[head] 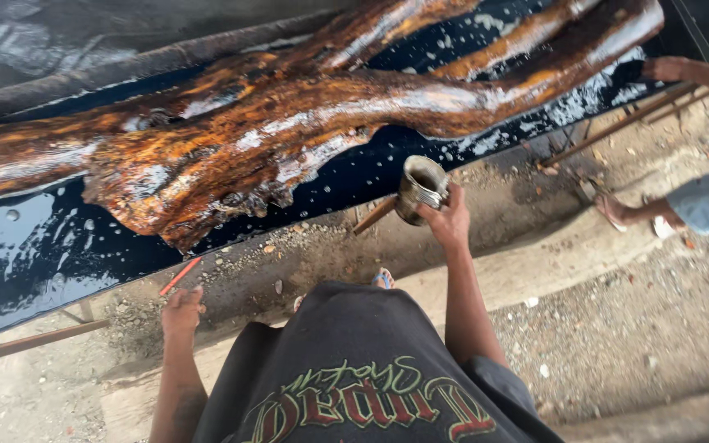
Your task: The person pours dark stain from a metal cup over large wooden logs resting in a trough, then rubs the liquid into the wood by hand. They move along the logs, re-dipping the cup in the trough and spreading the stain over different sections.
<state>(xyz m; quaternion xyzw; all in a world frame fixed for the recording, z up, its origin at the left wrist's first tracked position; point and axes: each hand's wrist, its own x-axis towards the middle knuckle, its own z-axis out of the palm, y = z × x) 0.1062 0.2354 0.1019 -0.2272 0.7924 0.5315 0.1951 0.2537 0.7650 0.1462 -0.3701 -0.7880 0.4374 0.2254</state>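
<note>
The right hand (450, 220) is closed around a metal can (420, 189), fingers wrapped on the side wall just below the open rim. The can sits at centre frame, held in the air just off the near edge of the surface (34, 262), tilted with its mouth toward 10 o'clock. The left hand (180, 310) is at 7 o'clock, fingers curled, with a thin red stick (180, 276) at its fingertips pointing toward 1 o'clock; whether the stick is gripped or only touched cannot be told.

Handling of the can: judged rigid and thin-walled, stained and probably coated with residue, so the wall may be slick. It appears to hold dark liquid, so weight shifts as it tilts. A full wrap at mid-wall, as shown, is the secure hold; the rim looks sharp and should be avoided.

Handling of the stick: light, stiff, narrow. Take it near the lower end with a pinch.

The wood slab (289, 123) runs from 9 o'clock to 1 o'clock across the surface. It is gnarled, orange-brown and glossy, set in a black wet-looking coating with pale droplets. Judged heavy, hard and slippery; a touch would likely mark the coating.

At 3 o'clock another person's hand (666, 68) rests at the far end of the surface, and a sandalled foot (617, 209) stands on the gravel ground (617, 328).
</note>
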